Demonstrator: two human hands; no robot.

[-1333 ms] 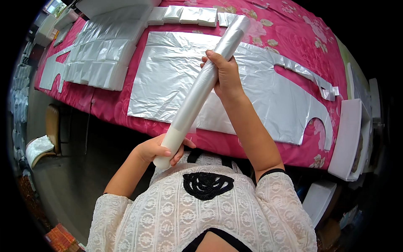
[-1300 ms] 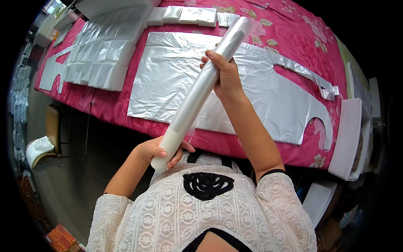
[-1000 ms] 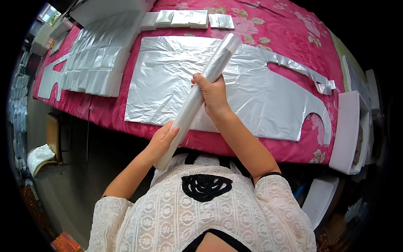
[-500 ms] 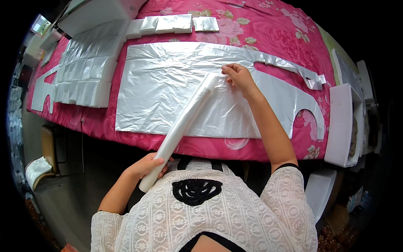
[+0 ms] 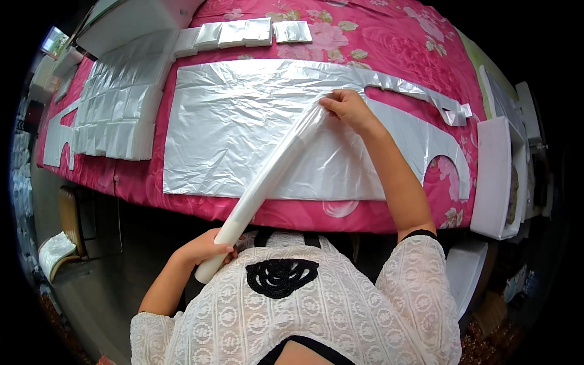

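A long white roll of thin plastic film (image 5: 248,204) slants from my lap up over the table. My left hand (image 5: 210,248) is wrapped round its lower end. With fingers pinched, my right hand (image 5: 345,108) grips the loose upper end of the film, which is stretched out and creased at my fingertips. Beneath it lies a flat, silvery-white plastic sheet shaped like a vest bag or apron (image 5: 225,115), with curved cutouts and strap-like ends on the right.
Folded plastic packets (image 5: 115,109) are stacked at the left, with more packets (image 5: 234,33) along the back. A pink flowered cloth (image 5: 389,36) covers the table. White foam boxes (image 5: 490,176) stand at the right edge. A chair (image 5: 70,219) is at lower left.
My right hand has closed on the film's upper end and drawn it out, so the film now spreads toward my fingers. The roll's lower end has shifted slightly left with my left hand.
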